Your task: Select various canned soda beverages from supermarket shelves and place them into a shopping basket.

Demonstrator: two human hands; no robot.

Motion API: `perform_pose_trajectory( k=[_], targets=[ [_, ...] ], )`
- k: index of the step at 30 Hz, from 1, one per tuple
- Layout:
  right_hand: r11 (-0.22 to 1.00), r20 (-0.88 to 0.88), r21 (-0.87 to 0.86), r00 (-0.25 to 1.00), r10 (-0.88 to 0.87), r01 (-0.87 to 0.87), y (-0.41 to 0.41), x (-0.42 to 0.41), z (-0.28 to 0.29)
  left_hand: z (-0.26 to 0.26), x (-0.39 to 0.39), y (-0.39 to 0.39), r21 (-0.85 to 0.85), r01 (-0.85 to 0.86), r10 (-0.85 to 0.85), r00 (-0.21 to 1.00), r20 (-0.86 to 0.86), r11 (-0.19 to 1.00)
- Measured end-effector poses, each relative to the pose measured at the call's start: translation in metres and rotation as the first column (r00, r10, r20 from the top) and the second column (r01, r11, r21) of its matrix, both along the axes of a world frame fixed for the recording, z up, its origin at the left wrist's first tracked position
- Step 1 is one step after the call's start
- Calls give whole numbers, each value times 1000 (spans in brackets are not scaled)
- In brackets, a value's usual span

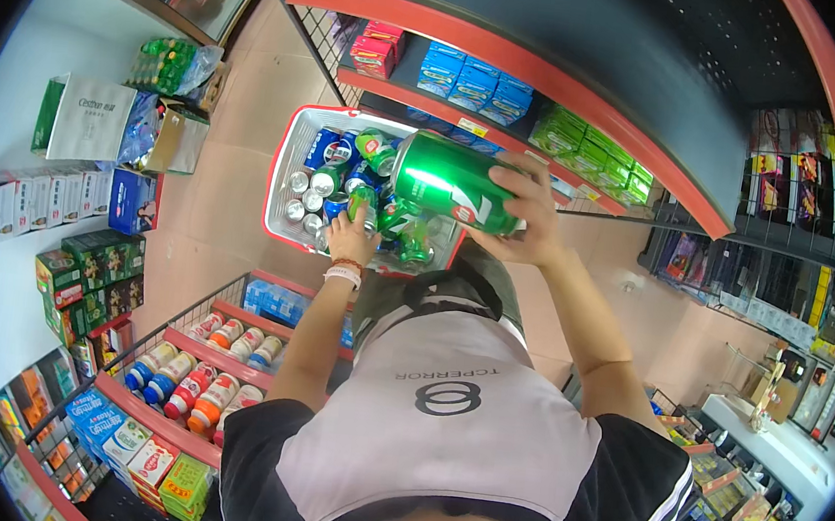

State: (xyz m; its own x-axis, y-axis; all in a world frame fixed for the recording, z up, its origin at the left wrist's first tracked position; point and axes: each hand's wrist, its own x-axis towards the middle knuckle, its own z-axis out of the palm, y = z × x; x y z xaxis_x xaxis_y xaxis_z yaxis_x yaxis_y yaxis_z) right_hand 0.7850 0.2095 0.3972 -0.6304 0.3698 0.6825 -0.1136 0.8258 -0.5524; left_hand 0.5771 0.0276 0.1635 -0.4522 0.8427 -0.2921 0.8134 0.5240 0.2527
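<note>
My right hand (531, 211) is closed around a large green 7UP can (459, 182), raised near the camera and lying sideways over the right part of a white basket with a red rim (273, 171). Inside the basket are blue Pepsi cans (323, 147), green cans (329, 177) and several cans with their silver ends showing (298, 182). My left hand (352, 238) reaches in over the basket's near side, its fingers on a green can or bottle (363, 201); whether it grips this is unclear. The raised can hides part of the contents.
Beyond the basket, a shelf with a red edge (403, 97) holds blue drink boxes (472, 85) and green packs (594, 153). At the lower left, another shelf carries bottles (186, 389) and cartons (149, 461). Bags and boxes (92, 120) stand along the left wall.
</note>
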Motion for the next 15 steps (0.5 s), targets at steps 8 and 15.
perform_pose_trajectory(
  k=[8,15],
  targets=[
    [1000,-258,13,966,-16,20,14,42,37,34,-30,-1,198,-516,280,704,653,834],
    [-277,-542,-791,835,-95,-545,50,81,77,206,26,33,-71,-832,-468,-377,799,551]
  ],
)
